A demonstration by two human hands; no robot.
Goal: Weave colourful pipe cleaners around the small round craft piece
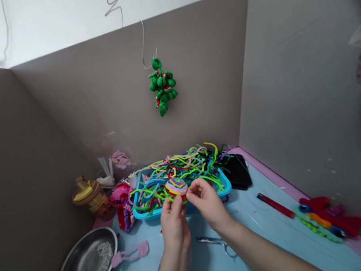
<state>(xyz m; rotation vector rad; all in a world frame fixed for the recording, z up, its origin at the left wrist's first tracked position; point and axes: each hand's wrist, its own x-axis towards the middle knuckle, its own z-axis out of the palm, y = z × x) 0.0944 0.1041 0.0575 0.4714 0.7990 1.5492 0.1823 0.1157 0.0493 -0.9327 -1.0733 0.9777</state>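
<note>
My left hand [173,222] and my right hand [207,201] meet in front of me, both pinching a small woven pipe-cleaner piece [176,187] with purple, yellow and pink bands. I hold it just above the near rim of a blue tray [226,186] heaped with many coloured pipe cleaners [178,167]. Fingers of both hands are closed on the piece's lower edge.
Small scissors [217,242] lie on the blue mat below my wrists. A metal pan [86,267] with white beads sits near left. A red stick [275,205], finished pipe-cleaner shapes [328,218], a black case [238,171] and a hanging green ornament [162,86] surround.
</note>
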